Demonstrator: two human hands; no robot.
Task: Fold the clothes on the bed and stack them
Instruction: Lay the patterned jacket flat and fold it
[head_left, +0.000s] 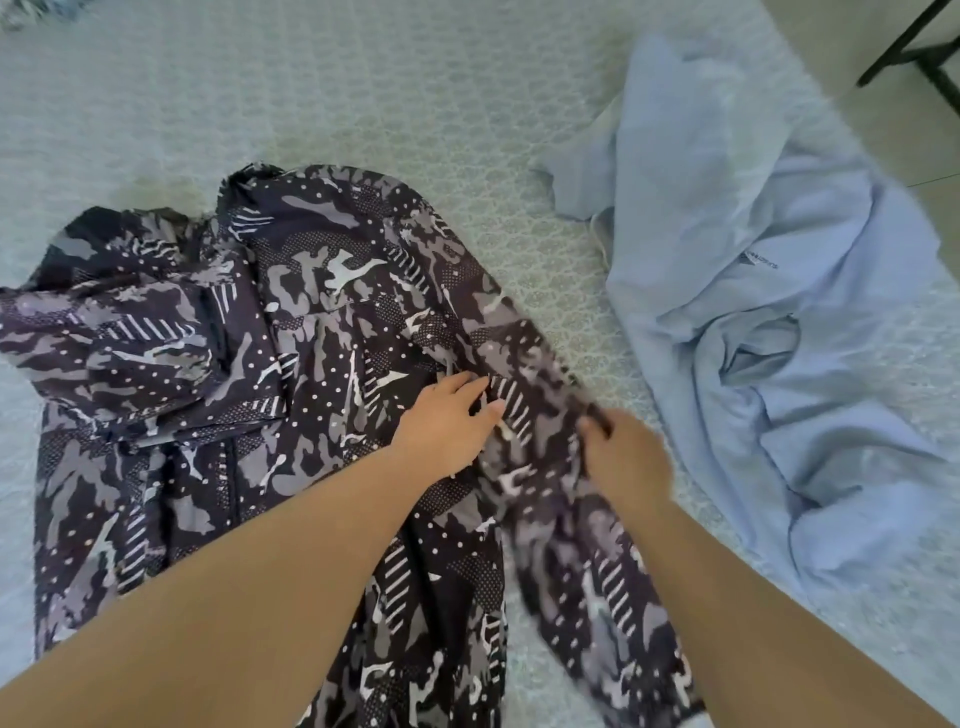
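Head camera looks down on the bed (363, 104): left hand (447, 423) presses flat, fingers spread, on the camouflage jacket (291, 332); right hand (623, 457) pinches its sleeve; light blue garment (769, 332) lies crumpled nearby

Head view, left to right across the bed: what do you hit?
Camo-print jacket → left hand resting flat on it → right hand gripping its sleeve → light blue garment, crumpled → black furniture leg on the floor, top right.
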